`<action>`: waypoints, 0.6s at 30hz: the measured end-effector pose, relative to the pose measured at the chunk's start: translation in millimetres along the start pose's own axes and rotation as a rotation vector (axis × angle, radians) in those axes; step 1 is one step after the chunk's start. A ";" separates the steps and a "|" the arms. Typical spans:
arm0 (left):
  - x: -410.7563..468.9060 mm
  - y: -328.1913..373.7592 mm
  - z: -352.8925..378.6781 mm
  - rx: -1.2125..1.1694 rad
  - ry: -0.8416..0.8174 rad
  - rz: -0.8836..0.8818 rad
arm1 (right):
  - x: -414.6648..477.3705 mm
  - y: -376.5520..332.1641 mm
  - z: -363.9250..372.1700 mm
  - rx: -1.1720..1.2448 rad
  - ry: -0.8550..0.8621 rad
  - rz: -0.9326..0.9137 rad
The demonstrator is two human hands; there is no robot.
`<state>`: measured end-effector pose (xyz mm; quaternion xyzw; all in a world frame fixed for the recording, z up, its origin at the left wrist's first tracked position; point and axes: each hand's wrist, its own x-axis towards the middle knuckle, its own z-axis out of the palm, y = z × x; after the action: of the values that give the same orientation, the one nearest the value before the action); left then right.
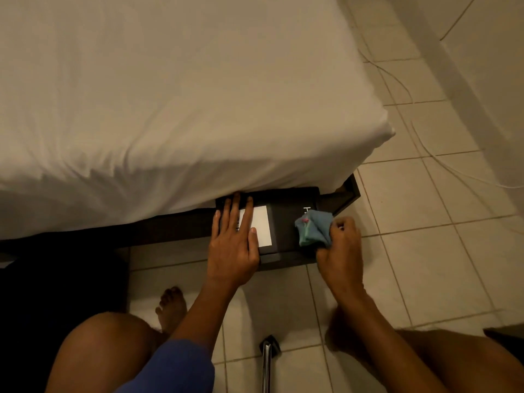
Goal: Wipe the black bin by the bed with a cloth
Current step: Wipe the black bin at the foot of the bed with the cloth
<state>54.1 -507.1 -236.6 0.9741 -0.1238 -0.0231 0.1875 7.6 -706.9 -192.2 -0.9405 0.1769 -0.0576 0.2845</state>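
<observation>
The black bin [286, 219] stands on the tiled floor against the bed's lower edge, partly tucked under the white sheet. Its top has a white rectangular flap [262, 225]. My left hand [234, 239] lies flat on the bin's top, fingers spread over the flap's left part. My right hand [341, 245] holds a bunched blue cloth [314, 226] and presses it against the bin's right side, near faint white lettering.
The bed with its white sheet [170, 95] fills the upper left, on a dark frame [347, 192]. Beige floor tiles [425, 251] lie to the right, crossed by thin white cables [425, 146]. My bare knees and feet [171, 307] are below, with a metal pole [266, 364] between them.
</observation>
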 end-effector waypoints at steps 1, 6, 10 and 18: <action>0.5 0.3 0.2 -0.002 0.005 -0.001 | 12.6 1.6 0.3 0.004 0.036 0.024; -1.5 1.0 0.6 -0.006 0.000 0.007 | -33.1 15.7 4.8 0.033 -0.003 0.092; 0.5 4.1 0.0 -0.003 -0.005 0.007 | -15.6 15.9 0.7 0.093 0.027 0.105; -0.4 0.6 1.4 0.010 0.013 0.004 | -37.1 -17.4 -2.2 0.119 0.072 0.217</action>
<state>53.5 -508.0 -237.6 0.9749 -0.1249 -0.0158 0.1837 -22.2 -681.0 -181.0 -0.8945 0.2842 -0.0705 0.3378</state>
